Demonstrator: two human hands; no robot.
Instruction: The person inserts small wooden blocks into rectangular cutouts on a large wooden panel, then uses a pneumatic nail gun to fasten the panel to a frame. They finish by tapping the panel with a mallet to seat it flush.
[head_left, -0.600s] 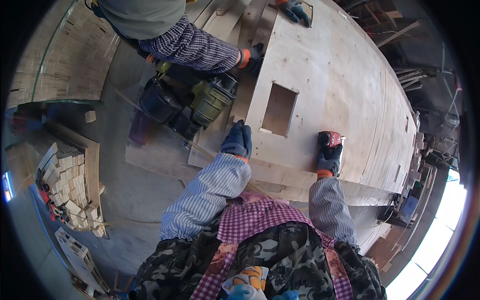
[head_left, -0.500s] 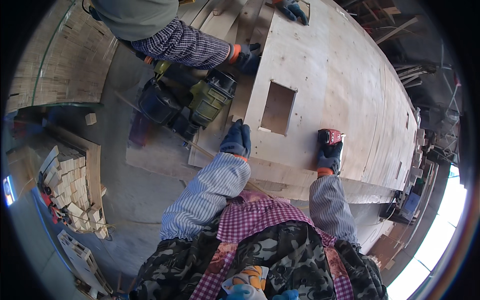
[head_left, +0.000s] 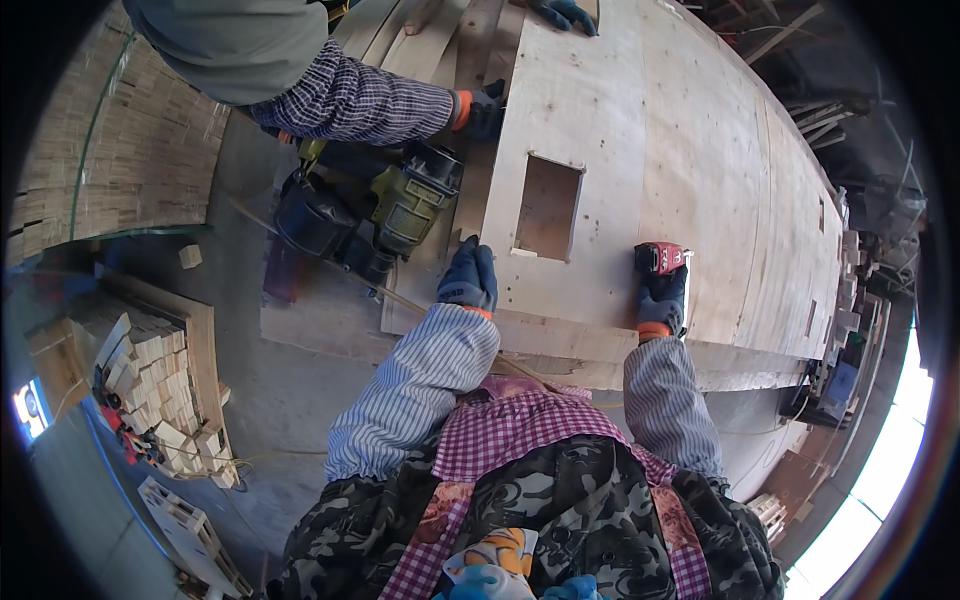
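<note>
A large plywood sheet (head_left: 640,150) with a rectangular cutout (head_left: 547,206) lies in front of me. My left hand (head_left: 470,275), in a dark blue glove, presses flat on the sheet's near left corner. My right hand (head_left: 662,300), gloved too, grips a red power tool (head_left: 660,258) that stands on the sheet's near edge. A co-worker's gloved hand (head_left: 482,110) holds the sheet's left edge, and another gloved hand (head_left: 562,14) rests at its far end.
A green and black nail gun (head_left: 385,215) lies on the boards left of the sheet. Stacks of small wood blocks (head_left: 150,375) stand at the left. Lumber and clutter (head_left: 840,380) line the right side.
The co-worker's hand has slid nearer along the sheet's left edge. My own hands and the red tool have stayed in place.
</note>
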